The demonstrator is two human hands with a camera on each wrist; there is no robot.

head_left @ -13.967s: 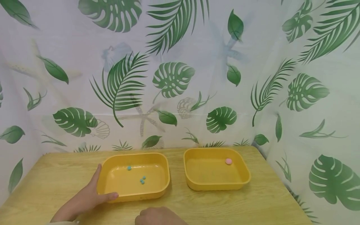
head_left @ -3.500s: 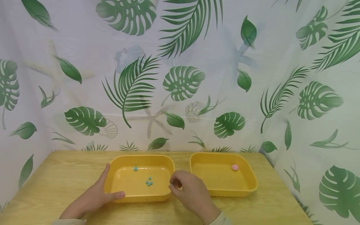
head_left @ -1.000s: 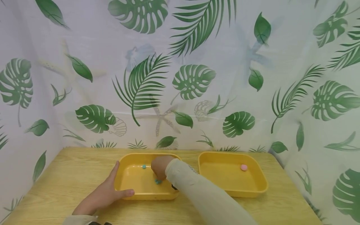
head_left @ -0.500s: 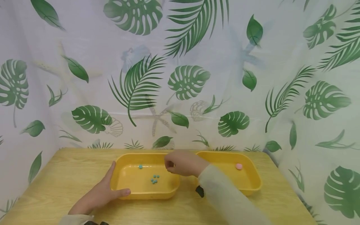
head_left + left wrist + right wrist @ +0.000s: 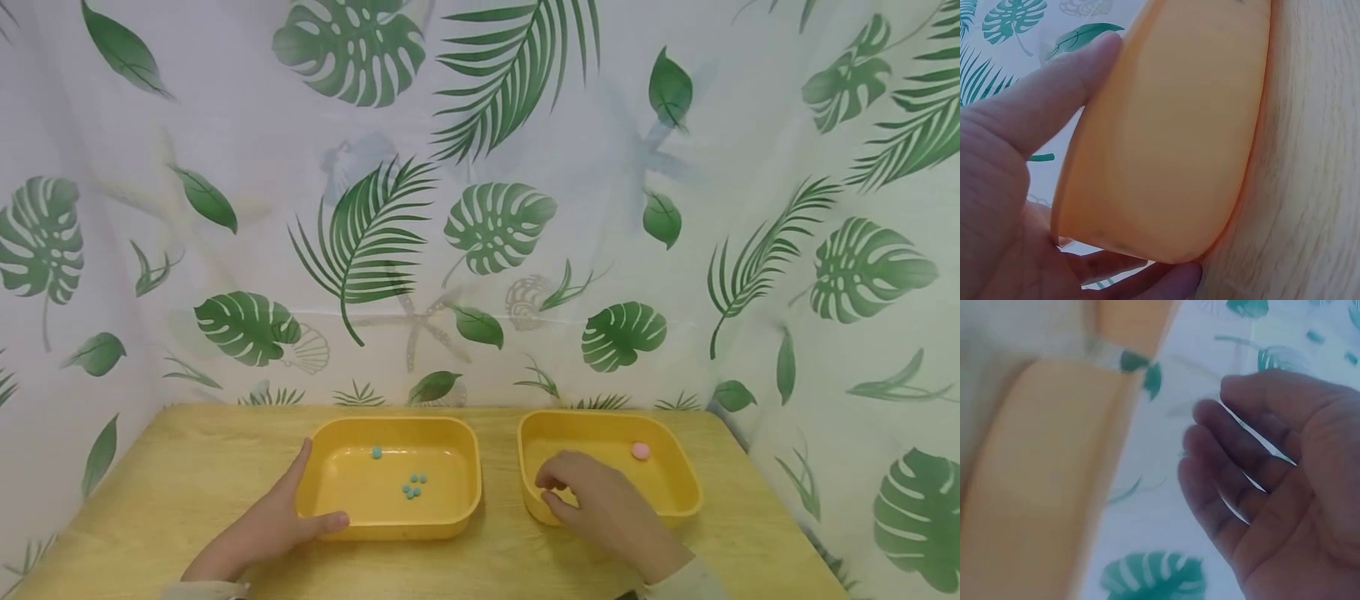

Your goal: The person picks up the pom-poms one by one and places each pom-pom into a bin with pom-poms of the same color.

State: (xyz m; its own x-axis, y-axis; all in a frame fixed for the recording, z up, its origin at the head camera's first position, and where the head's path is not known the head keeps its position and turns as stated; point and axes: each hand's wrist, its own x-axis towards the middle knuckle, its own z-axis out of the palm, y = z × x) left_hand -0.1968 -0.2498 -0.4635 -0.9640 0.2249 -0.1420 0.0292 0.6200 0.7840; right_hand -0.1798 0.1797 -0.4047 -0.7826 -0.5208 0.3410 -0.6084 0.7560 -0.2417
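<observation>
My left hand (image 5: pixel 270 521) grips the left end of a yellow tray (image 5: pixel 397 531), thumb along the front wall. In the left wrist view the thumb lies at the rim and the other fingers wrap round the tray's end wall (image 5: pixel 1172 137). Inside that tray, several small blue-green round pieces (image 5: pixel 410 493) sit in a cluster right of centre, and one larger blue-green ball (image 5: pixel 377 452) lies near the back wall. My right hand (image 5: pixel 611 504) hovers over the front left of a second yellow tray (image 5: pixel 577 423), fingers loosely bent and holding nothing in the right wrist view.
A flat pink round piece (image 5: pixel 641 451) lies toward the right of the second tray. Both trays stand side by side on a wood-grain table (image 5: pixel 225 442), a narrow gap between them. Behind hangs a white leaf-print cloth (image 5: pixel 525 350).
The right hand came with a blue-green piece, reached into the left tray, then withdrew rightward without it. The cluster has grown since the earliest frame. The left hand stays on its tray.
</observation>
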